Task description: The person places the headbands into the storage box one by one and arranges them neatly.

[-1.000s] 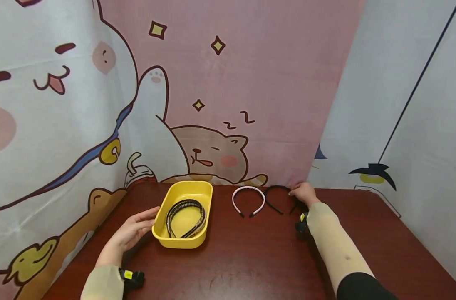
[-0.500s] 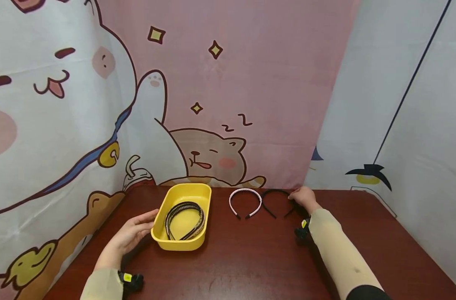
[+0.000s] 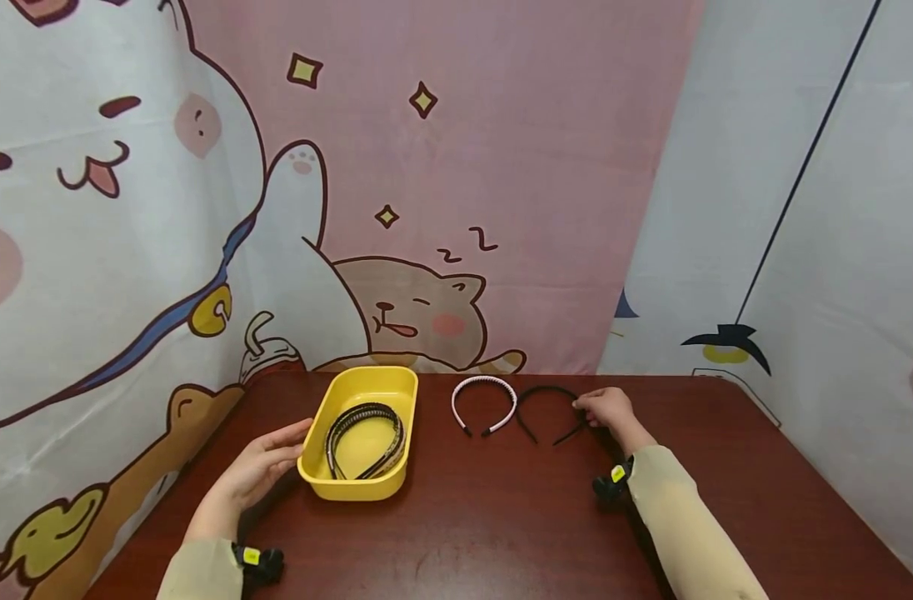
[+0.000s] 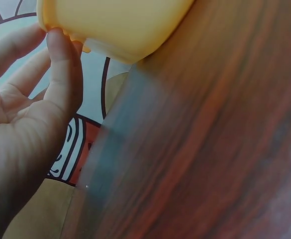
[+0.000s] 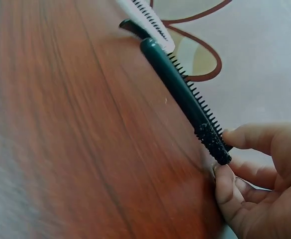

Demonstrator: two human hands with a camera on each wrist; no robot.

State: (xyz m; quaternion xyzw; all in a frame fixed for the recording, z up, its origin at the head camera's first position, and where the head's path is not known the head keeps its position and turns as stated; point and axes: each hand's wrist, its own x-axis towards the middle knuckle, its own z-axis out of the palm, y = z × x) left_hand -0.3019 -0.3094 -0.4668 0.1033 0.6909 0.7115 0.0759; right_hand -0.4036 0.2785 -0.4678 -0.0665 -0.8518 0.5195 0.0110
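Note:
Beside the yellow plastic box [image 3: 357, 490] my left hand [image 3: 256, 468] touches its left side with extended fingers. In the left wrist view, thumb and fingertips of that hand meet the box's yellow wall [image 4: 120, 30] near its rim. Several dark headbands [image 3: 370, 410] lie in the box, one with a patterned band. My right hand [image 3: 610, 412] pinches the right side of a black toothed headband [image 3: 544, 387] at the back of the table. The right wrist view shows thumb and fingers on a rough-textured part of the black headband [image 5: 177, 87].
Touching or very near the black headband on its left lies a white headband [image 3: 485, 379] with black tips. The brown table [image 3: 456, 533] ends at a printed cartoon curtain [image 3: 561, 208] behind and at both sides.
My right hand has shifted the black headband slightly toward me and left, turning it a little. The left hand stays at the box. The head view has swung slightly right.

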